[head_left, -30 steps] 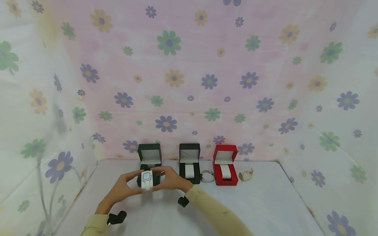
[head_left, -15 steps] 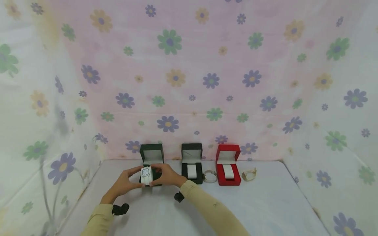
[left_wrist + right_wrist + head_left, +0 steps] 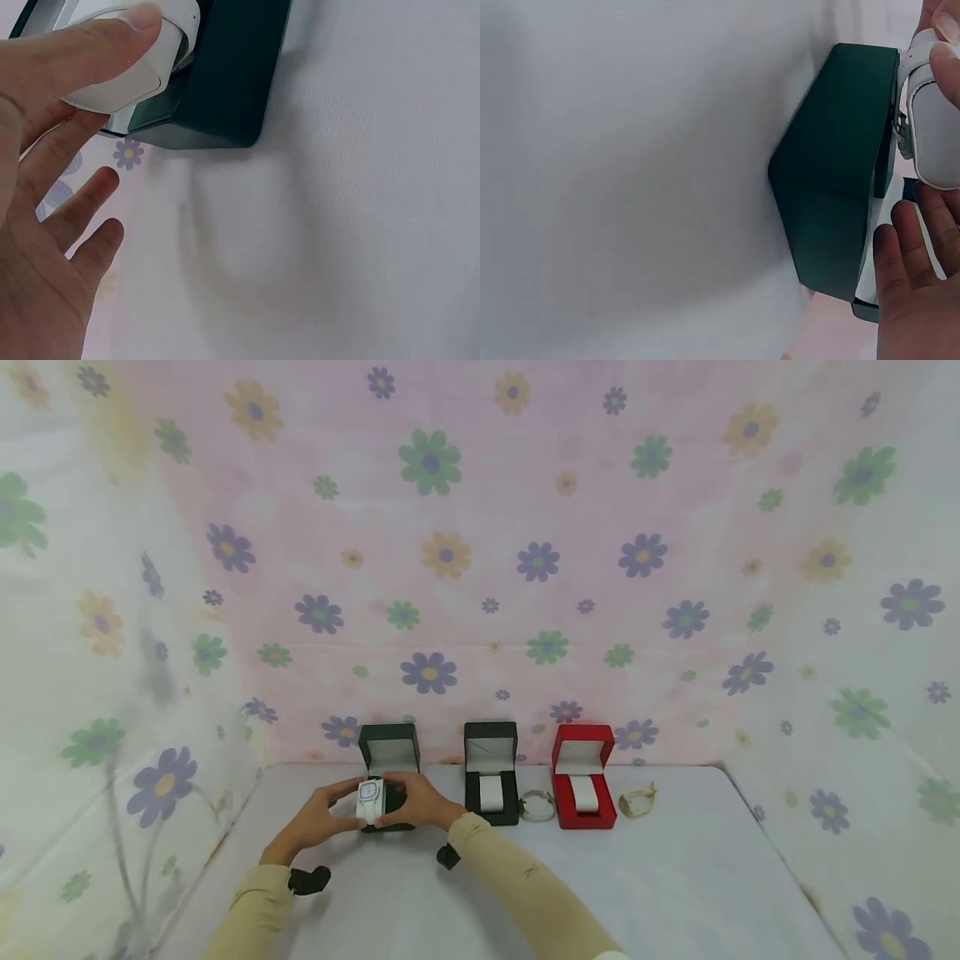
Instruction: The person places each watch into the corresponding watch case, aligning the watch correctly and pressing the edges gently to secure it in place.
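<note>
A white-strapped watch (image 3: 369, 791) is wrapped round a white watch cushion (image 3: 937, 139). My left hand (image 3: 313, 820) holds the cushion's left end between thumb and fingers. At its other end, my right hand (image 3: 420, 802) grips the cushion with the thumb below and fingers above. Both hands have it at the opened dark green watch box (image 3: 389, 747), whose lid stands up behind. In the left wrist view, the strap (image 3: 184, 19) shows beside the box wall (image 3: 232, 75). The box's inside is mostly hidden by hands and cushion.
To the right stand an opened black watch box (image 3: 491, 743) and an opened red watch box (image 3: 583, 735), each with a white cushion inside. A silver-toned watch (image 3: 537, 807) lies between them. A gold-toned watch (image 3: 637, 802) lies right of the red box. Flowered cloth (image 3: 480, 527) rises behind.
Both hands have moved the watch and its cushion slightly up and away, closer over the green box, and the cushion has tilted a little. The head view has shifted slightly.
</note>
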A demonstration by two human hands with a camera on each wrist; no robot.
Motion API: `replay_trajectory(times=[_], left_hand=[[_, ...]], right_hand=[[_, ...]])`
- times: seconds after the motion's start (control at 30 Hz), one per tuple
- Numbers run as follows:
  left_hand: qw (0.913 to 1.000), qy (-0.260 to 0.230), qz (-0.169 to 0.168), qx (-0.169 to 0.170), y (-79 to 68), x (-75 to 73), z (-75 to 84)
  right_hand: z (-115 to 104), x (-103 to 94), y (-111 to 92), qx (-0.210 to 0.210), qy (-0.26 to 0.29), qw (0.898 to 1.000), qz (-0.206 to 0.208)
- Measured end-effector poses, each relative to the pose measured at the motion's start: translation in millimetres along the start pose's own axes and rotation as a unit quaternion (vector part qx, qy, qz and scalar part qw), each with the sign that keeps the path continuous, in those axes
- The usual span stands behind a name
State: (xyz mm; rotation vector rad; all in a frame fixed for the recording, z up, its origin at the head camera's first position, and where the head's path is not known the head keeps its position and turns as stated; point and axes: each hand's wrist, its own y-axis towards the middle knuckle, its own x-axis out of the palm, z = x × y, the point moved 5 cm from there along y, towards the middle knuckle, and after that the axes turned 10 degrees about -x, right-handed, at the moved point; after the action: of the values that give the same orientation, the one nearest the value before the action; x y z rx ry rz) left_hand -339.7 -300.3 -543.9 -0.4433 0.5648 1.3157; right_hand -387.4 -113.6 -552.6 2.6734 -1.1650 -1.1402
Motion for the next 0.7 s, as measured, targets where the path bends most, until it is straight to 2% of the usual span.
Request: replay_trajectory(times=[0.27, 0.5, 0.7], left_hand=[[0.9999, 0.006, 0.000, -0.016, 4.5, -4.4, -3.8], [0.9997, 0.020, -0.007, -0.011, 8.4, -10.2, 2.5], [0.9992, 0.024, -0.021, -0.023, 6.4, -17.3, 2.2]], right_hand=[[-0.5, 3.2, 5.0, 0.016, 0.012, 1.000, -0.007], [-6.8, 0.8, 13.6, -0.010, -0.004, 1.000, -0.019], [-8.4, 4.9, 18.3, 0.018, -0.010, 0.999, -0.025]])
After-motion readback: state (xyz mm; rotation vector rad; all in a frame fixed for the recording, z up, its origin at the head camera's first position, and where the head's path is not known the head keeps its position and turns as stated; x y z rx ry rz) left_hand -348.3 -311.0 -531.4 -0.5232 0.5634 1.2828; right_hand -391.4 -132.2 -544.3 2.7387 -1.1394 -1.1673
